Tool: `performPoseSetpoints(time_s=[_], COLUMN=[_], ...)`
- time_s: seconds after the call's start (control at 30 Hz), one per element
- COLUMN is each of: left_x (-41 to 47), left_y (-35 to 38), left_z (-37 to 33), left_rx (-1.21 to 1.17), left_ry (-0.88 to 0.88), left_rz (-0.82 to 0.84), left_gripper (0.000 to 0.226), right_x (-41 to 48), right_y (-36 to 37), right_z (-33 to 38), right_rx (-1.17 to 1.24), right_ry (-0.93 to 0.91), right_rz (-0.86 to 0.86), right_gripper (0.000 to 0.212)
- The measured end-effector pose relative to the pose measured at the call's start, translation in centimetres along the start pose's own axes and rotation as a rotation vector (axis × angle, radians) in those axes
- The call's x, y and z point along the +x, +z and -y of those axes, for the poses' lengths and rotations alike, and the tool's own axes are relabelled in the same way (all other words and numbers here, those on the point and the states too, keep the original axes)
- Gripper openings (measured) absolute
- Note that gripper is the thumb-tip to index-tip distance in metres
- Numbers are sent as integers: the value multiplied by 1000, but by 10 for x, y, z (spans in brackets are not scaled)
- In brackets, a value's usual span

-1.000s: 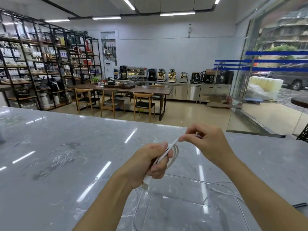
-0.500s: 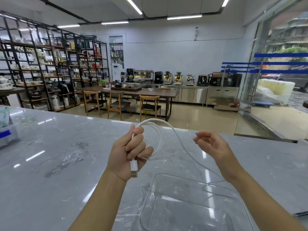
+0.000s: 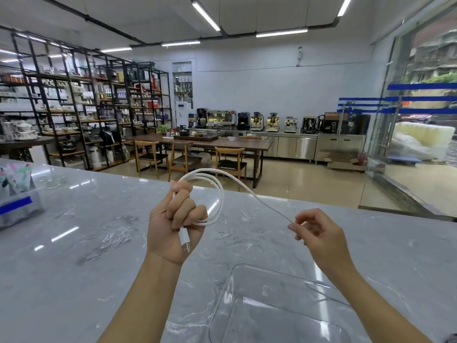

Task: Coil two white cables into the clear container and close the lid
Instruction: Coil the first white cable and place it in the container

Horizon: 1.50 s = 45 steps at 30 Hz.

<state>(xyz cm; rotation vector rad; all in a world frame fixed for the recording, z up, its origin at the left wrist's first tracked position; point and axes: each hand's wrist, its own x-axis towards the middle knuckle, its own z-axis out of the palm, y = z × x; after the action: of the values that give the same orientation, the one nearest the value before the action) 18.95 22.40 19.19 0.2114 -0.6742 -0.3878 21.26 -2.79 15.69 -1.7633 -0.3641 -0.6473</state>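
Note:
My left hand is raised above the marble counter and closed around a white cable wound into a couple of loops, with its USB plug hanging below my fingers. From the loops the cable runs right and down to my right hand, which pinches it between thumb and fingertips. A clear container sits on the counter below and between my forearms; its near part is cut off by the frame edge. I cannot see a second cable or a lid.
A grey marble counter spreads under my hands. A clear bin with blue tape holding packets stands at the far left. Beyond the counter are a wooden table with chairs, shelving and coffee machines.
My left hand has lifted and turned with the cable, the coil has grown from a tight bundle to wide loops, and my right hand has moved away to the right, drawing the cable out.

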Motion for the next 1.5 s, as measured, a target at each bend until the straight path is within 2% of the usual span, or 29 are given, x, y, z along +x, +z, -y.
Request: performPoseSetpoints(time_s=[0.07,0.13,0.2,0.27,0.33,0.4,0.47,0.57,0.7,0.83,1.0,1.17,1.33,1.5], left_x=[0,2,5,9,11,14,15,15,12,10,10,11,12,10], left_y=[-4,-10,-10,-6,2,8,8,7,12,13,6,2,5,11], left_z=[-4,-5,-4,1,6,13,18,31,52,63,65,63,66,66], left_rx=[-25,-21,11,139,359,506,634,839,1052,1200,930,653,689,665], left_ry=[-3,-8,-2,54,131,125,66,-21,-178,-296,-343,-351,-344,-303], left_rz=[1,13,6,-128,-325,-427,-478,-509,-443,-321,-310,-348,-430,-560], left_gripper=[58,61,57,49,40,31,30,32,35,47,34,45,36,41], right_x=[2,4,4,-1,-8,-15,-19,-19,-12,-9,-6,-6,-9,-15], right_y=[-3,-5,-4,1,5,8,10,15,17,20,15,10,10,5], right_z=[-5,-9,-9,-7,3,17,35,59,74,66,63,65,64,65], right_rx=[-174,-497,-816,-964,-991,-895,-735,-573,-413,-368,-228,-37,43,13], right_ry=[-146,-437,-663,-779,-830,-869,-856,-858,-771,-638,-277,30,146,201], right_rz=[-76,-62,86,296,455,559,606,567,395,254,226,367,346,304], right_gripper=[23,18,27,46,44,31,15,18,28,25,18,13,18,13])
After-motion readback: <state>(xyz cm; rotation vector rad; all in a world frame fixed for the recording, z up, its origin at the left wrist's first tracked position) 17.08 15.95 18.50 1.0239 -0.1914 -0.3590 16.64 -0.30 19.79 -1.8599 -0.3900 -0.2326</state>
